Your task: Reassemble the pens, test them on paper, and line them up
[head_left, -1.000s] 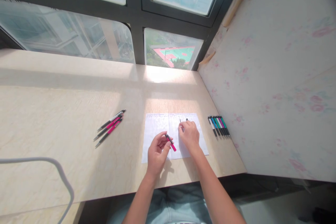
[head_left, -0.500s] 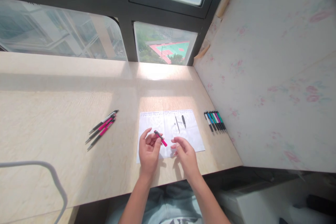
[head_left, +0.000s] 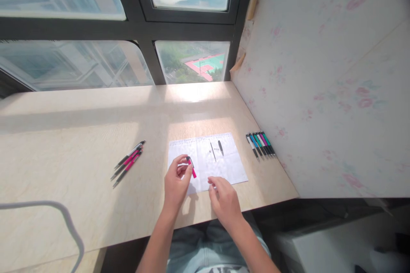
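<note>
My left hand (head_left: 176,181) pinches the pink upper barrel of a pen (head_left: 193,171), with its black clip end pointing up and away. To its right, my right hand (head_left: 226,198) hovers over the near edge of a white sheet of paper (head_left: 235,166), fingers loosely bent and no object visible in them. On the paper lie a thin dark refill (head_left: 213,152), a black grip section (head_left: 221,148), a small spring (head_left: 216,149) and a tiny piece (head_left: 210,151) too small to make out.
Three pens (head_left: 128,163), pink and white with black, lie on the left of the table (head_left: 80,153). A row of several coloured pens (head_left: 261,144) rests by the papered wall (head_left: 320,94). A grey cable-like tube (head_left: 68,217) curves at the lower left; windows stand behind.
My left hand has shifted slightly left and turned the pink barrel more upright. My right hand has moved a little lower, its fingers more bent. The camera view has tilted.
</note>
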Demonstrator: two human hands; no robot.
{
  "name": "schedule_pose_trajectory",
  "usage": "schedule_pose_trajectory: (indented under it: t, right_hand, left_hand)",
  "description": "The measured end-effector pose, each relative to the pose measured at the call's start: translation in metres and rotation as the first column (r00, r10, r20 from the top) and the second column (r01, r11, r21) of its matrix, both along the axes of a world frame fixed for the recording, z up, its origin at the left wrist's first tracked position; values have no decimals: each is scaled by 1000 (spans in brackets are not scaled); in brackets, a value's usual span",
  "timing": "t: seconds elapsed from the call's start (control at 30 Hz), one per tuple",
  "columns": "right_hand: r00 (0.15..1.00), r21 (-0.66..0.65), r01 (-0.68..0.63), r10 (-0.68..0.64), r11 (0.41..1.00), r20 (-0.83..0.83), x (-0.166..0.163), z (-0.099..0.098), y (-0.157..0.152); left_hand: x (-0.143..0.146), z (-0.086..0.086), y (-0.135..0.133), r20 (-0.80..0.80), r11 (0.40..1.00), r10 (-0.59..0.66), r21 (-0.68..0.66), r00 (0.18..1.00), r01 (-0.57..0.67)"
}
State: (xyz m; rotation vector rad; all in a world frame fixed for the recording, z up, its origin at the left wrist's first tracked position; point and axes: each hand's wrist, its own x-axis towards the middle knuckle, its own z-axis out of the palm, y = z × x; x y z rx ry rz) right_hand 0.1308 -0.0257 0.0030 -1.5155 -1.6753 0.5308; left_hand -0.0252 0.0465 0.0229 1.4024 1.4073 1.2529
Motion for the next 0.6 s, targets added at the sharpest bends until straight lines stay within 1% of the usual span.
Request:
schedule_pose_trajectory:
  t: [0.1, 0.23, 0.33, 0.4, 0.47, 0.6]
  right_hand:
    - [1000, 38, 3, -4, 999, 26, 7, -1, -6]
    - [1000, 33, 6, -7, 999, 27, 13, -2, -11]
    - [1000, 19, 9, -10, 1000, 23, 18, -5, -12]
    - [1000, 11, 14, -14, 1000, 21, 22, -7, -11]
    - [1000, 1, 16, -16, 1000, 26, 24, -7, -10]
    - [999, -26, 11, -10, 1000, 41, 24, -3, -10]
  left_hand:
    - [4, 8, 21, -259, 994, -103, -3, 960, 106]
    - [16, 10, 49, -459, 991, -119, -6, 880, 130]
    - [24, 9, 65, -538, 990, -138, -59, 832, 126]
    - [27, 7, 71, -575, 985, -173, -91, 800, 148]
    - [30, 6, 74, -606, 981, -191, -97, 772, 166]
    - [30, 3, 75, -663, 984, -175, -89, 728, 155]
